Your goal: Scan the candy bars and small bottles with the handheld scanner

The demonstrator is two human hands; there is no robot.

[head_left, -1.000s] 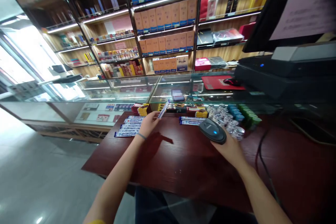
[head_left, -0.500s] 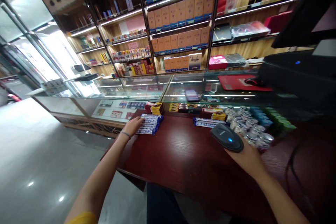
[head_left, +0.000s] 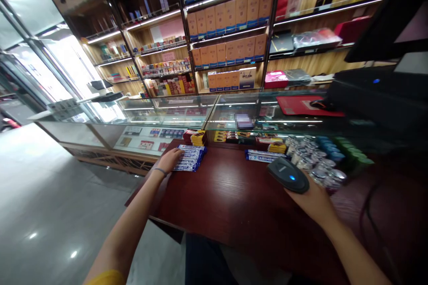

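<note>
My left hand (head_left: 170, 160) lies at the left ends of a row of blue-and-white wrapped packets (head_left: 190, 160) on the dark red-brown table. Its fingers reach out over the packets and touch them. A grey band circles that wrist. My right hand (head_left: 316, 200) is wrapped round a black barcode scanner (head_left: 288, 175) with a lit blue light, held above the right side of the table. Just beyond the scanner is a smaller group of blue-and-white packets (head_left: 261, 156). Yellow-and-red packets (head_left: 195, 137) stand behind the left row.
Several lidded jars (head_left: 316, 158) and green containers (head_left: 354, 150) are at the right, beside a dark monitor and its base (head_left: 364, 93). A glass display counter (head_left: 167, 113) runs along the back of the table (head_left: 220, 205). Shelves of boxes (head_left: 230, 15) line the wall.
The view has shifted very slightly. Both hands, the scanner and the packets stay practically where they were.
</note>
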